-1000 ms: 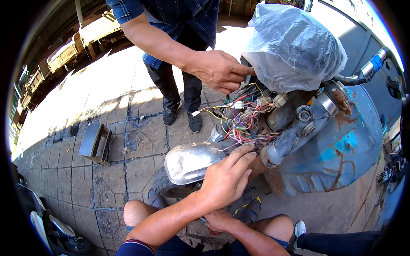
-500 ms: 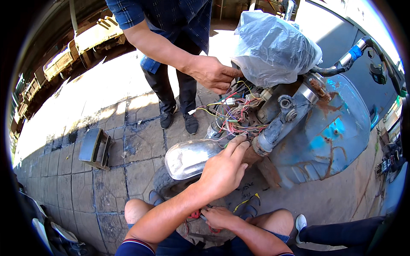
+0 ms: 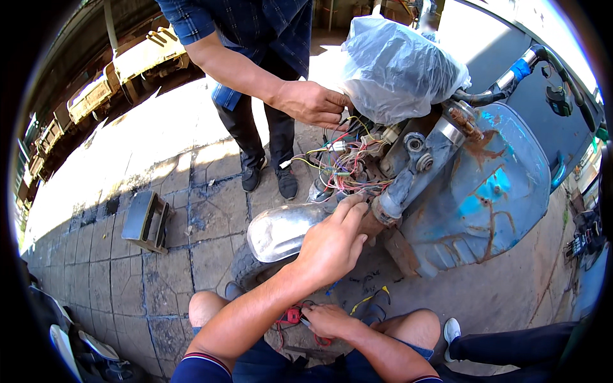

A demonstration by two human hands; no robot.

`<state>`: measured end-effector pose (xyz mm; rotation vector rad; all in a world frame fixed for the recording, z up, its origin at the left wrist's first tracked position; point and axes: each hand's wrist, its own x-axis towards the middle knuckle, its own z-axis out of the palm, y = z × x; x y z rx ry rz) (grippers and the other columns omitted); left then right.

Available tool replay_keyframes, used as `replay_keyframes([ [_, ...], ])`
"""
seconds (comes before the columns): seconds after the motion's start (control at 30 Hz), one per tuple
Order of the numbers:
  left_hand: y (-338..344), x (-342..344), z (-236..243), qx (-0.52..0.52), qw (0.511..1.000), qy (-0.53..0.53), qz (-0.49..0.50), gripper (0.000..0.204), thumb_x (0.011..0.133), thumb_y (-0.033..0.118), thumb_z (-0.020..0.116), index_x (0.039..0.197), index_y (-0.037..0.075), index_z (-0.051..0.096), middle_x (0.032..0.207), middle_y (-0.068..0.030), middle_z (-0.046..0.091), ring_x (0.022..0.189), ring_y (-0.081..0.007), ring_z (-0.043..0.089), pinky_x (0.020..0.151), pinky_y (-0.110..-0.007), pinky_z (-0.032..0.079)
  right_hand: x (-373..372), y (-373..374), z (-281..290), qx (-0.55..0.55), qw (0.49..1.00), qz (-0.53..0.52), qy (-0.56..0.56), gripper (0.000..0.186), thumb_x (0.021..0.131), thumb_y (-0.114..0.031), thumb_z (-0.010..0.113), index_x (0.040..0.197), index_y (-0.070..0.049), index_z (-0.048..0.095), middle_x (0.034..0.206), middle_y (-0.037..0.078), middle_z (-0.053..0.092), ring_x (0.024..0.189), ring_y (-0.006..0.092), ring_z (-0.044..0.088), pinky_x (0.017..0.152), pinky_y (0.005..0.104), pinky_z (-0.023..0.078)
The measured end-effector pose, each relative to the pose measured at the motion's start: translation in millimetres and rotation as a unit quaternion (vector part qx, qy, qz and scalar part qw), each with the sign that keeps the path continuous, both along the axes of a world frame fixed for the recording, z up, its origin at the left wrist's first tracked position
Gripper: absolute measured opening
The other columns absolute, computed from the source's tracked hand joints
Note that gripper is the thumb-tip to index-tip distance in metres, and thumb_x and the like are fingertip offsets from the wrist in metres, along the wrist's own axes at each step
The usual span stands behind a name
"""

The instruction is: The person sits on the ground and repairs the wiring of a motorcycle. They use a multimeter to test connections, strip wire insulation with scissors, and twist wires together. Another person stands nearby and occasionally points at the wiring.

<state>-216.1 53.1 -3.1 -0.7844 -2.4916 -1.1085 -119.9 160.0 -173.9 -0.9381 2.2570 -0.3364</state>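
My left hand (image 3: 332, 244) reaches over the shiny metal fender (image 3: 287, 231) to the lower edge of a tangle of coloured wires (image 3: 350, 167). Its fingers stretch forward with the thumb apart, and the fingertips lie against the wires beside the rusty blue-grey fork tube (image 3: 418, 172). Low between my knees, my right hand (image 3: 327, 320) is closed around a small greyish piece I cannot make out. Just left of it sits a red object (image 3: 292, 315), with red leads hanging close by. Across from me, another person's hand (image 3: 314, 103) pinches wires at the top of the tangle.
A plastic bag (image 3: 402, 70) covers the top of the vehicle's front. Its handlebar (image 3: 511, 76) juts right above a rusted blue panel (image 3: 488, 191). Below the fender is a tyre (image 3: 246, 265). A small stool (image 3: 145, 221) stands on the paving at left. Someone's shoe (image 3: 452, 330) shows at right.
The bagged front, fork and wires have shifted slightly left and up in view. My left hand stays at the wires, and more of the red object beside my right hand shows.
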Motion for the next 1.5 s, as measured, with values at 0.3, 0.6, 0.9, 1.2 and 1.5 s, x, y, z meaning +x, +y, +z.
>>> replay_keyframes([
  [0.3,0,-2,-1,0.01,1.0,0.001,-0.001,0.05,0.087,0.011,0.068,0.132,-0.001,0.049,0.144,-0.0194,0.051,0.112,-0.042,0.063,0.085,-0.047,0.057,3,3,-8,-0.029,0.999,0.003,0.022,0.033,0.09,-0.019,0.062,0.115,0.002,0.059,0.112,0.025,0.067,0.107,0.0409,0.067,0.09,0.0508,0.053],
  [0.6,-33,31,-25,0.078,0.996,0.025,-0.032,0.043,0.086,0.003,0.068,0.127,-0.001,0.054,0.135,-0.0186,0.057,0.09,-0.0316,0.071,0.073,-0.041,0.059,4,2,-30,-0.057,0.996,-0.018,0.07,0.032,0.088,-0.017,0.063,0.116,-0.001,0.063,0.114,0.023,0.068,0.109,0.04,0.067,0.089,0.0504,0.054],
  [0.9,-84,107,-179,-0.093,0.975,-0.145,-0.143,0.026,0.088,0.015,0.064,0.112,0.007,0.066,0.096,-0.0126,0.067,0.08,-0.0348,0.071,0.066,-0.044,0.058,9,-10,-81,0.086,0.996,0.001,-0.034,0.018,0.069,-0.004,0.07,0.087,-0.004,0.075,0.104,0.02,0.074,0.099,0.0358,0.072,0.081,0.0455,0.057],
  [1.2,-79,96,-211,-0.294,0.926,-0.177,-0.158,0.023,0.087,0.016,0.059,0.105,0.004,0.067,0.098,-0.014,0.071,0.081,-0.0311,0.075,0.061,-0.043,0.06,6,-35,-69,0.148,0.98,0.037,-0.124,0.028,0.084,-0.017,0.058,0.102,-0.001,0.072,0.109,0.025,0.071,0.101,0.0414,0.068,0.086,0.0484,0.054],
  [1.5,-78,98,-212,-0.305,0.918,-0.167,-0.191,0.025,0.089,0.016,0.058,0.108,0.004,0.068,0.098,-0.0138,0.073,0.085,-0.0308,0.075,0.062,-0.04,0.06,20,-25,-102,0.071,0.993,0.049,-0.08,0.034,0.086,-0.017,0.055,0.112,0.0,0.068,0.114,0.025,0.069,0.105,0.0431,0.065,0.091,0.0493,0.052],
])
